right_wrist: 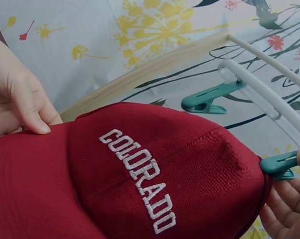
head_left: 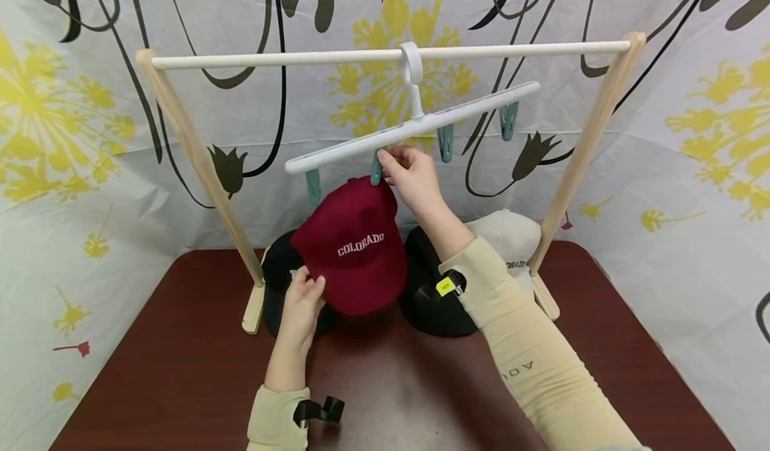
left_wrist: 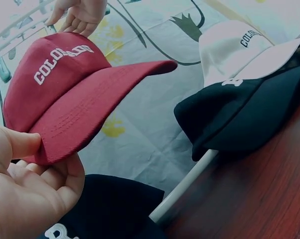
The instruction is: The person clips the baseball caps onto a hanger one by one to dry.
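A dark red baseball cap point(head_left: 361, 237) lettered COLORADO is held up below a white clip hanger point(head_left: 415, 127). My left hand point(head_left: 303, 297) pinches the edge of its brim, thumb on top, as the left wrist view shows. At the back edge of the cap, my right hand point(head_left: 412, 174) pinches a green clothespin point(right_wrist: 279, 163) that hangs from the hanger. The pin's tip meets the cap's rear edge in the right wrist view; whether it bites the fabric I cannot tell. The hanger tilts, its left end lower.
The hanger hooks over the white rod point(head_left: 271, 59) of a wooden-legged rack. Other green clothespins point(head_left: 508, 120) dangle from it. Behind the red cap, a dark cap point(head_left: 279, 264), a black cap point(head_left: 433, 304) and a white cap point(head_left: 508, 234) rest on the brown table point(head_left: 180, 371).
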`<state>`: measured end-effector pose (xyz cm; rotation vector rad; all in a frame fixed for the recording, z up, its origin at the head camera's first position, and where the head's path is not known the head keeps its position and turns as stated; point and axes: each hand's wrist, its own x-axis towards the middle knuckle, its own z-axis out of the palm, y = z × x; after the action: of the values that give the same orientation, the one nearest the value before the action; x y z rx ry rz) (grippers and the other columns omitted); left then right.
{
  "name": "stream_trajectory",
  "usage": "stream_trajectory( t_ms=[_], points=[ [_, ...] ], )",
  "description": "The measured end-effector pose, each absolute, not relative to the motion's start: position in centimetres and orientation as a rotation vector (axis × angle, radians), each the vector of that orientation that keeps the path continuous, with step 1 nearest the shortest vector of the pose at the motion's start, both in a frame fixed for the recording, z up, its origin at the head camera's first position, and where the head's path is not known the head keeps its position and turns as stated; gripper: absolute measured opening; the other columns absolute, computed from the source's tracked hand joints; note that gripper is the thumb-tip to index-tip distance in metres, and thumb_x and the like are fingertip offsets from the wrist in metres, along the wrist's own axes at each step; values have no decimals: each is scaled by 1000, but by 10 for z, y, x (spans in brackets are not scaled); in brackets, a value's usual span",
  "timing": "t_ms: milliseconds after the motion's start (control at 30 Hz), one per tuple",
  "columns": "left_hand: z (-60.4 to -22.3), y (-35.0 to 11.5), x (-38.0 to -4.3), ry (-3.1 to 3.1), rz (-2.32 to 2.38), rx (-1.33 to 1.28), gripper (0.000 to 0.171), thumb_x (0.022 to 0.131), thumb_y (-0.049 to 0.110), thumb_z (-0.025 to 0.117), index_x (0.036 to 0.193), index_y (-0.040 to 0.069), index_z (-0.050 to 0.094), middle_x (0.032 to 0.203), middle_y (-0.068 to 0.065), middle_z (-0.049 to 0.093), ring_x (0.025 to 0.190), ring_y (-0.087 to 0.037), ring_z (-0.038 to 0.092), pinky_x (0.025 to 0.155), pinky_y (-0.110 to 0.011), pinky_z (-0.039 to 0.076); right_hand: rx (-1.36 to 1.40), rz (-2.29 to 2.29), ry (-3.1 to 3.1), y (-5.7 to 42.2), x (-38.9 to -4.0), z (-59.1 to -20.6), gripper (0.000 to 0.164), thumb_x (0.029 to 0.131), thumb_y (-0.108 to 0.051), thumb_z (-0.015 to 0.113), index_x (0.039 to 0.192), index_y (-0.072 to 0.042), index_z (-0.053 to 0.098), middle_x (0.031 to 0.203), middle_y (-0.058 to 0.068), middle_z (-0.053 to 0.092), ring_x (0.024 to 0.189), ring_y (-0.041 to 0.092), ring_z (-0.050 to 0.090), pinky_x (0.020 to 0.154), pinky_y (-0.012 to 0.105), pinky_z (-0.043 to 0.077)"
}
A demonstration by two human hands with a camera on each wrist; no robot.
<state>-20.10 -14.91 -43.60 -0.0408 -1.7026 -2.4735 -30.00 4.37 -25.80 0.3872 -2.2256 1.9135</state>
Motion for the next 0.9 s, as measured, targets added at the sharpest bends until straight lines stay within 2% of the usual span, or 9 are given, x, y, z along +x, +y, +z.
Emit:
stream_trajectory(
  t_ms=[167,433,600,900],
  points=[
    [-436,-150,-202,-1727,-2463,-13,25,100,0,44,125,0,40,93,-1,64,88,-10,60,82,-27,48,436,1932,-2220,42,-299,-258,41,97,-21,58,131,2,54,116,16,62,98,24,61,89,41,48],
    [-438,-152,-202,-1717,-2453,-20,31,100,-3,42,131,-1,37,101,-5,61,88,-12,57,77,-28,47,502,1889,-2249,42,-298,-260,40,96,-16,60,132,0,53,117,16,62,103,22,59,88,37,48],
    [-439,-152,-202,-1723,-2454,-22,35,100,-3,41,135,-2,35,101,-5,59,84,-14,55,77,-30,46,508,1875,-2267,44,-296,-262,40,96,-16,60,132,-1,54,117,15,61,106,22,58,87,31,47],
    [-441,-154,-202,-1729,-2437,-32,36,100,-3,42,135,-1,35,102,-5,58,85,-14,55,77,-29,48,549,1867,-2257,49,-292,-268,40,96,-15,60,134,-3,53,121,14,61,111,21,56,91,31,46]
  ],
)
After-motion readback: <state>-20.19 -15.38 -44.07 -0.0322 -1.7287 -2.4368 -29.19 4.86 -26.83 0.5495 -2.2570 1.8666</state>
